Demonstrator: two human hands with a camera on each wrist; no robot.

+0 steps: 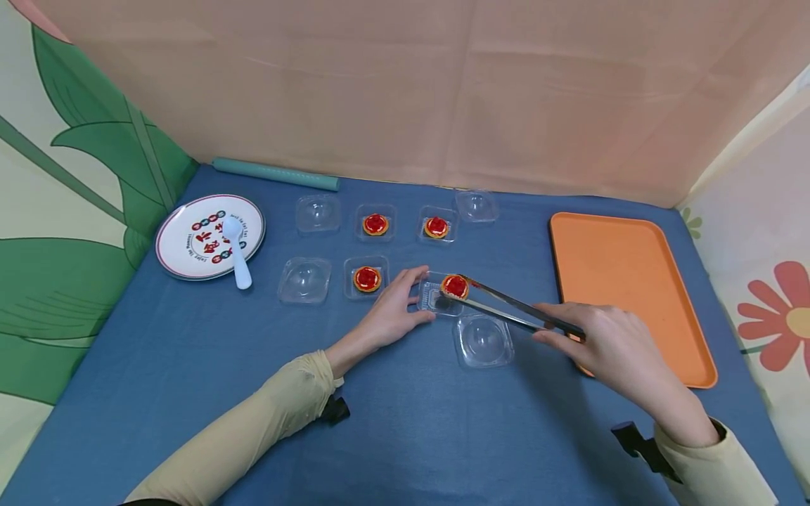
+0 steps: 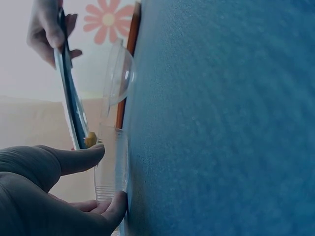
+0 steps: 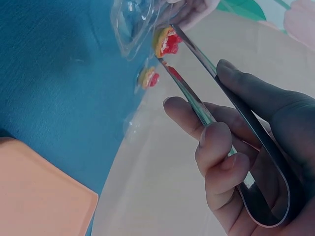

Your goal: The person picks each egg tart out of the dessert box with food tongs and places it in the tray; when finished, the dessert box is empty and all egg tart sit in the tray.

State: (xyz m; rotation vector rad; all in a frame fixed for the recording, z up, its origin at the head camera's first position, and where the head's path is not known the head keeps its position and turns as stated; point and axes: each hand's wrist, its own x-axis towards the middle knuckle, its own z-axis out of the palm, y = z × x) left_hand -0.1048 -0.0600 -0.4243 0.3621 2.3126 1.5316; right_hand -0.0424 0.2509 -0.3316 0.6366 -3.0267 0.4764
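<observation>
My right hand [image 1: 607,344] grips metal tongs [image 1: 515,306] with its thumb on one arm and fingers on the other. Between the tong tips sits a small tart [image 1: 455,286] with a red topping, over a clear plastic box [image 1: 432,298]. With thumb and fingers spread along its left side, my left hand [image 1: 395,309] holds that box. In the left wrist view the thumb [image 2: 88,158] touches the box's rim. The box's domed lid [image 1: 484,342] lies folded open toward me. In the right wrist view the tart [image 3: 166,43] shows a yellow crust.
Three more boxed tarts stand nearby, one to the left [image 1: 367,279] and two behind [image 1: 375,225] [image 1: 436,228], their lids open. An orange tray [image 1: 623,281] lies at right. At left are a plate [image 1: 180,246] with a white spoon [image 1: 237,253], and a teal rolling pin [image 1: 275,173] behind.
</observation>
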